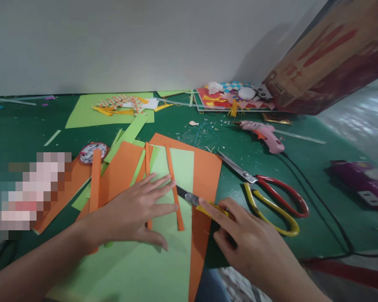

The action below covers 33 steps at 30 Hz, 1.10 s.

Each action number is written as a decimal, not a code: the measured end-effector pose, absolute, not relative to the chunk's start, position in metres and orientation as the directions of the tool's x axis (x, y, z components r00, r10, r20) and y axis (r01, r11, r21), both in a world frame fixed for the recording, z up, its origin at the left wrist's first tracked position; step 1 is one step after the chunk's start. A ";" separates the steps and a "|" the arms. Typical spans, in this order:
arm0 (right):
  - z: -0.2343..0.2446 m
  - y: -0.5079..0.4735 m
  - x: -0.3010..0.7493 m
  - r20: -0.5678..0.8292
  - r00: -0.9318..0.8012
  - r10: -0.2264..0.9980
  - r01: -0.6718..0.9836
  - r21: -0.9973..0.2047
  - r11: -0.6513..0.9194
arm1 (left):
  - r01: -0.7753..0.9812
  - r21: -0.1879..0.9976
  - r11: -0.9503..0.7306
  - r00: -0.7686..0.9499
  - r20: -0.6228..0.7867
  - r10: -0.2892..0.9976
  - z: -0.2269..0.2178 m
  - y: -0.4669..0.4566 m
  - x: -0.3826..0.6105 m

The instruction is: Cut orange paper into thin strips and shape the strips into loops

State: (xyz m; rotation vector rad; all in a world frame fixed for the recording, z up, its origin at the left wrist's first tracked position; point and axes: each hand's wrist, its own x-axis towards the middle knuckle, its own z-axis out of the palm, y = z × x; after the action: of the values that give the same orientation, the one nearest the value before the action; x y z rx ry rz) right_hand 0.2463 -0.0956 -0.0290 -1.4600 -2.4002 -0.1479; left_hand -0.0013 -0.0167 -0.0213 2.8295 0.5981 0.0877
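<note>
My left hand lies spread over a pale green sheet, its fingertips against a narrow orange paper strip. Another thin orange strip runs beneath that hand. In my right hand is a yellow utility knife, its dark blade pointing left and reaching the orange strip near my left fingers. Whether the blade cuts into the paper I cannot tell. Below the green sheet an orange sheet shows along the right side. Several orange and green paper pieces overlap left of my hand.
Scissors with red and yellow handles lie right of the paper. Beyond them are a pink glue gun with a black cord and a purple device. Woven paper crafts sit at the back; a paper bag stands back right.
</note>
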 end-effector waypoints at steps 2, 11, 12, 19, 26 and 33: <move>-0.030 -0.095 0.246 0.335 -0.421 0.843 0.880 -0.075 0.469 | 0.392 0.249 -0.886 0.914 0.007 0.406 -0.022 -0.017 -0.001; -0.029 -0.087 0.243 0.354 -0.405 0.843 0.886 -0.076 0.457 | 0.391 0.236 -0.890 0.913 0.026 0.408 -0.023 -0.019 -0.002; -0.029 -0.087 0.243 0.359 -0.403 0.842 0.888 -0.070 0.455 | 0.387 0.235 -0.892 0.914 0.030 0.404 -0.023 -0.019 -0.002; -0.032 -0.084 0.242 0.359 -0.382 0.852 0.901 -0.062 0.430 | 0.383 0.238 -0.893 0.915 0.032 0.402 -0.021 -0.019 -0.001; -0.033 -0.084 0.242 0.371 -0.379 0.848 0.900 -0.064 0.430 | 0.394 0.252 -0.884 0.909 0.036 0.416 -0.019 -0.018 0.000; -0.027 -0.086 0.242 0.392 -0.424 0.817 0.870 -0.075 0.488 | 0.379 0.228 -0.897 0.912 0.074 0.404 -0.018 -0.021 0.000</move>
State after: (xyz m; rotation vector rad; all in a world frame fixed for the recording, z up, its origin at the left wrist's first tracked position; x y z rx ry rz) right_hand 0.2419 -0.0856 -0.0274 -1.4078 -2.3609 -0.1951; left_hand -0.0004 -0.0212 -0.0179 2.8657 0.5941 0.1768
